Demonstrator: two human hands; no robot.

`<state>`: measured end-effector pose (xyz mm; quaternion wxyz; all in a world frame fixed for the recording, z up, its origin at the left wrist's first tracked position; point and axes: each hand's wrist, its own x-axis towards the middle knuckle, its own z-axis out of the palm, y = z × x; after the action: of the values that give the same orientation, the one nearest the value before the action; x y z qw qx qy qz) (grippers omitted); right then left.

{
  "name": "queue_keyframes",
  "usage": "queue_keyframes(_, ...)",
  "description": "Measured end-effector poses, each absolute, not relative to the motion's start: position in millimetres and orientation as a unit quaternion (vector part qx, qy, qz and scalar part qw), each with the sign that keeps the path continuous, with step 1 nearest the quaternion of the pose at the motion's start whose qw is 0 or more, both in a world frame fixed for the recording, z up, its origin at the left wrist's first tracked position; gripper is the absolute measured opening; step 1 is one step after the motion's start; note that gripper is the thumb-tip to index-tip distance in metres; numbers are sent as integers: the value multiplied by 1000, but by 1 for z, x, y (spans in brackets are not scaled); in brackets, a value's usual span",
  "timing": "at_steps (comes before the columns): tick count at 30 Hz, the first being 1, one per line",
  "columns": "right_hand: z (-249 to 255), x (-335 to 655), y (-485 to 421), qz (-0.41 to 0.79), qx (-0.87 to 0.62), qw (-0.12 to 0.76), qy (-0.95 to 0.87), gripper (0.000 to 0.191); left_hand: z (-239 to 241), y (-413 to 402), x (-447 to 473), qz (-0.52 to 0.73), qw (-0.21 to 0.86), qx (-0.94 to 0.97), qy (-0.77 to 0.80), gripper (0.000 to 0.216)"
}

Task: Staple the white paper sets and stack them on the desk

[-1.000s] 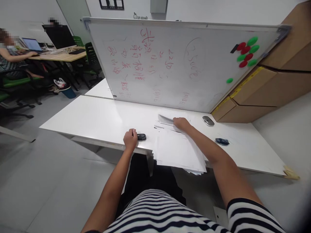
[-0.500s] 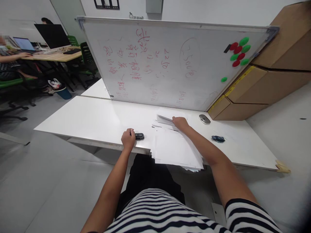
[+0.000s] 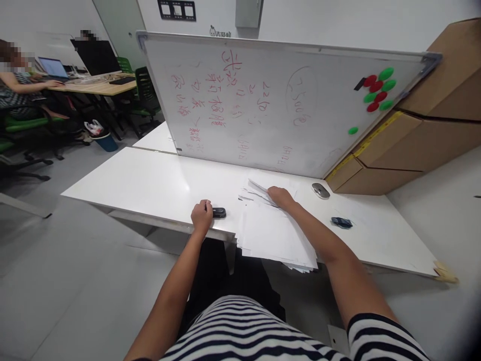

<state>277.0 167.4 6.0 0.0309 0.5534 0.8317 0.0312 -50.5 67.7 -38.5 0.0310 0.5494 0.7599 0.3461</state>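
My left hand [image 3: 202,216] is closed on a black stapler [image 3: 219,212] lying near the front edge of the white table. The stapler's rounded end sticks out to the right of my fist; the rest is hidden by my fingers. My right hand [image 3: 281,197] pinches a few sheets of paper [image 3: 258,189] at their right side, with their left ends tilted up a little. Below them a loose stack of white paper [image 3: 276,235] lies on the table, its near end jutting past the front edge.
A whiteboard [image 3: 270,105] with red writing and round magnets stands along the back of the table [image 3: 150,185]. Cardboard boxes [image 3: 421,135] are piled at the right. A computer mouse [image 3: 320,190] and a small dark blue packet [image 3: 341,222] lie right of the paper. Another person sits far left.
The whole view has shifted slightly. Both hands keep nearly the same places, the left on the stapler and the right on the sheets of paper.
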Motion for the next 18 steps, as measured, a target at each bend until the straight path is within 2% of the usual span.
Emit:
queue_keyframes(15,44,262,151,32,562,-75,823,31,-38,68,-50,348,29,550,759,29)
queue_keyframes(18,68,246,123,30,528,-145,836,32,-36,68,-50,350,36,543,763,30)
